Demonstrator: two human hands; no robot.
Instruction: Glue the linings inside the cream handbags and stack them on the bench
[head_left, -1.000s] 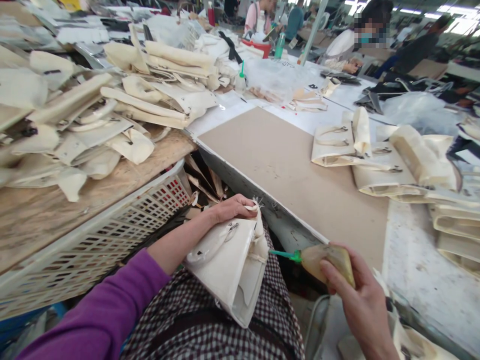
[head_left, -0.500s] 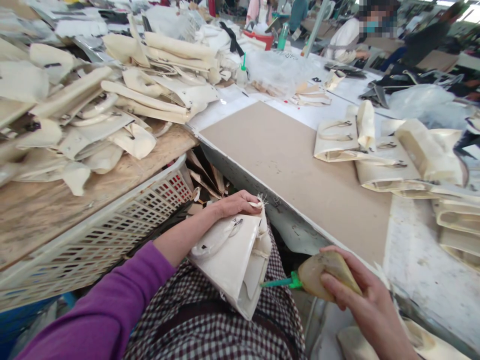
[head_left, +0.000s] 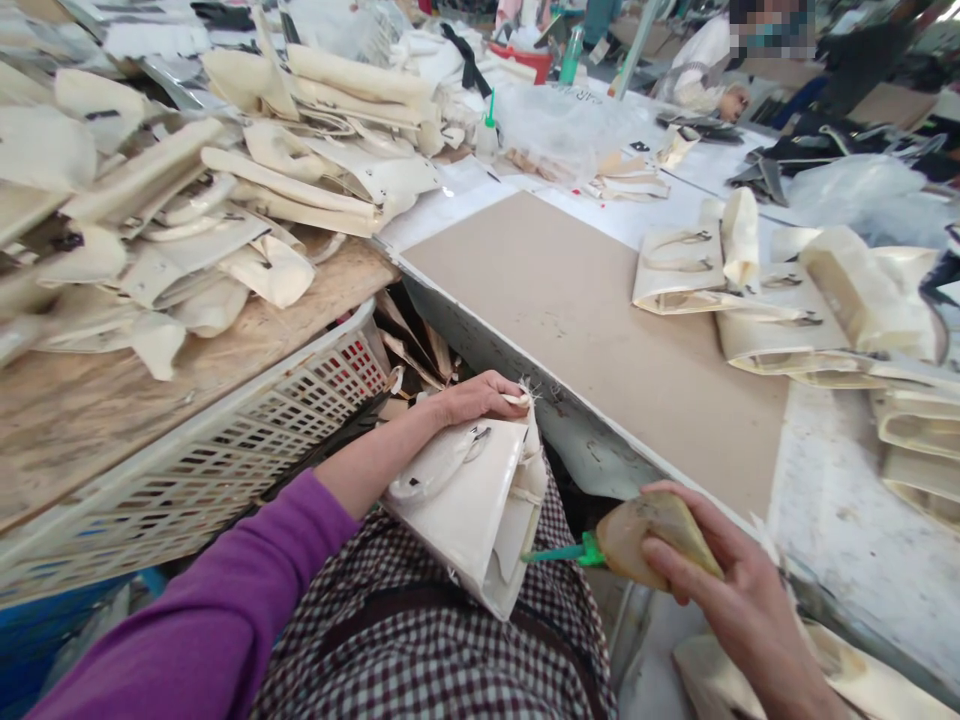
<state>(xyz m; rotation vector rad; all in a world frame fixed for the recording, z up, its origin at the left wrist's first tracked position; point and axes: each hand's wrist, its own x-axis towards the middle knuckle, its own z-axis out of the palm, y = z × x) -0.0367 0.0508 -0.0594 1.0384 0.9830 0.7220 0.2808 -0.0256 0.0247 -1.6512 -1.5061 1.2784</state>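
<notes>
A cream handbag (head_left: pixel 457 500) rests tilted over my lap on the checked apron (head_left: pixel 420 660), its open side turned to the right. My left hand (head_left: pixel 480 397) is closed on the bag's far upper edge, where loose threads stick out. A yellowed squeeze bottle of glue (head_left: pixel 652 540) with a green nozzle lies in my right hand (head_left: pixel 712 560), thumb and fingers wrapped round it. The nozzle tip points left and reaches the bag's near open edge; whether it touches I cannot tell.
Cream bags and parts (head_left: pixel 300 180) are heaped on the wooden table (head_left: pixel 75 430) at left, above a plastic basket (head_left: pixel 285 430). A brown board (head_left: pixel 555 300) covers the table ahead; more cream bags (head_left: pixel 810 300) lie right. Another person (head_left: pixel 697 80) works at the back.
Both hands keep their grips on the bag and bottle. The view has shifted slightly, and the nozzle tip sits a little higher in the picture along the bag's edge.
</notes>
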